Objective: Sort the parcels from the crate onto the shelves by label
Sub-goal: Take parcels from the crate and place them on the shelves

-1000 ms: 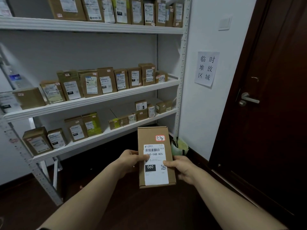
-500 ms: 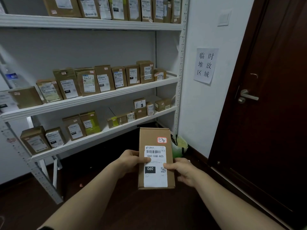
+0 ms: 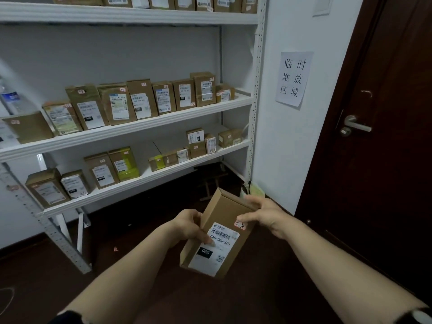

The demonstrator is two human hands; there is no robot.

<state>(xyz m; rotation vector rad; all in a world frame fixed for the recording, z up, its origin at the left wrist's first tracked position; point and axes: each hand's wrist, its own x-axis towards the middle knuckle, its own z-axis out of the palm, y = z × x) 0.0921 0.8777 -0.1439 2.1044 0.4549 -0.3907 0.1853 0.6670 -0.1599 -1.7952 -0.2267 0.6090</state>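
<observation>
The left hand [image 3: 189,226] grips the parcel [image 3: 221,233] by its left long edge, with the thumb pressed on the white label [image 3: 216,251]. The right hand [image 3: 264,215] curls over the upper right corner, thumb laid on the face. Both are clamped on it, holding it in the air low in front of the shelves [image 3: 140,129] and touching none of them.

The box is tilted with its printed side toward the camera, which I judge is for reading: "060-06B-A05" and a black "060" block show clearly. The right thumb covers part of the small red-edged sticker [image 3: 240,226]; its handwriting may end in an 8.

The shelved parcels [image 3: 142,99] stand upright with labels facing out, a sensible way to match codes at a glance, but their print is too small to read. The top shelf [image 3: 128,18] shows only the bottoms of its boxes. The crate is out of view. Something dark sits under the lowest shelf [image 3: 145,181], and I cannot make out what it is.
</observation>
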